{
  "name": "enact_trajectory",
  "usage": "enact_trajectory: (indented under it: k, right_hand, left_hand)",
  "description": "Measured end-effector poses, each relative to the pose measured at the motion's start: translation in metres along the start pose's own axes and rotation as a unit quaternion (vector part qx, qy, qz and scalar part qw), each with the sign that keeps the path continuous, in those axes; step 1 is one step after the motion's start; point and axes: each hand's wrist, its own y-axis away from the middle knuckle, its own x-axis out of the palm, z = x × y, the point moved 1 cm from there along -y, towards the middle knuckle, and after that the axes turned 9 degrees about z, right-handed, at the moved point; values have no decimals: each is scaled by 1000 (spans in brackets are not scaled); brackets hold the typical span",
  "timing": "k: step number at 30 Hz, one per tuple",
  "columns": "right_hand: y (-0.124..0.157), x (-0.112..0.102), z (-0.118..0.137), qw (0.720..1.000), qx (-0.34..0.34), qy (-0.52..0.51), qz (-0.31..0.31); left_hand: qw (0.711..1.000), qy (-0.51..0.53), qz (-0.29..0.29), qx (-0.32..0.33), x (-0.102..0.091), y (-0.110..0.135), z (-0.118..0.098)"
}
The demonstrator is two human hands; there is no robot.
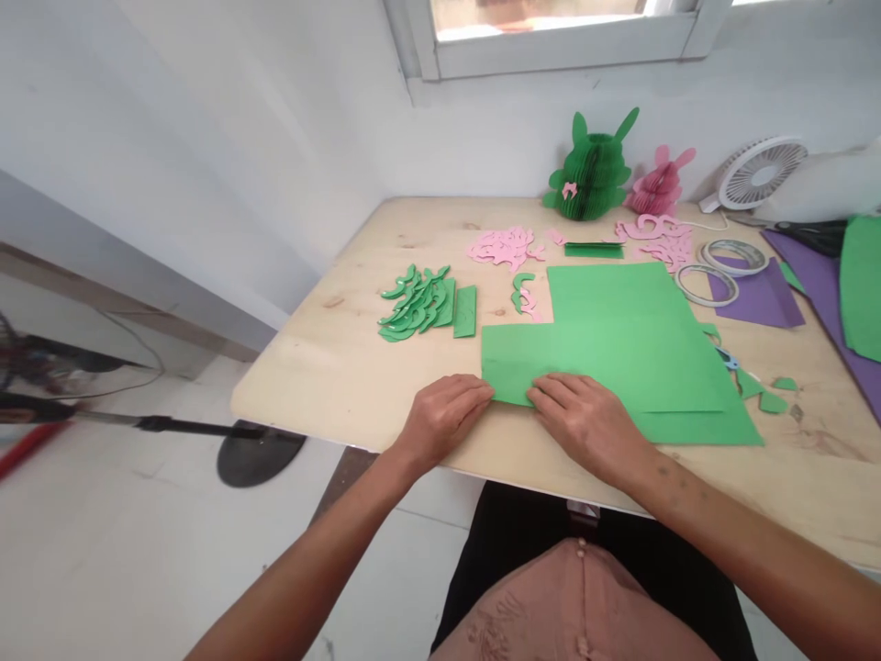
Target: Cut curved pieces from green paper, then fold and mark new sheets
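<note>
A folded sheet of green paper (516,353) lies near the table's front edge. My left hand (447,413) has its fingers closed on the front left corner of this sheet. With fingers bent and together, my right hand (585,422) grips the same front edge further right. The sheet's right part overlaps larger green paper (626,321) spread flat beneath and beyond it. My thumbs are mostly hidden from above. To the left lie a pile of green paper cutouts (417,303) and a small green strip (465,312).
Pink paper cutouts (506,246), a green honeycomb paper figure (593,174) and a smaller pink figure (659,184) stand or lie at the back. Tape rolls (707,285), blue-handled scissors (728,358), purple paper (761,298) and a white fan (763,174) are at right.
</note>
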Motion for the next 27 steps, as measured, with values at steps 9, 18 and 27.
enact_trajectory:
  k: [9,18,27]
  right_hand:
    - [-1,-2,-7,998,-48,36,11]
    - [-1,0,-12,995,-84,21,-42]
    - [-1,2,-16,996,-86,-11,-36]
  left_hand:
    - [999,19,6,-35,0,6,0]
    - [998,-2,11,-54,-2,8,-5]
    - [993,-43,-12,-108,-2,13,-16]
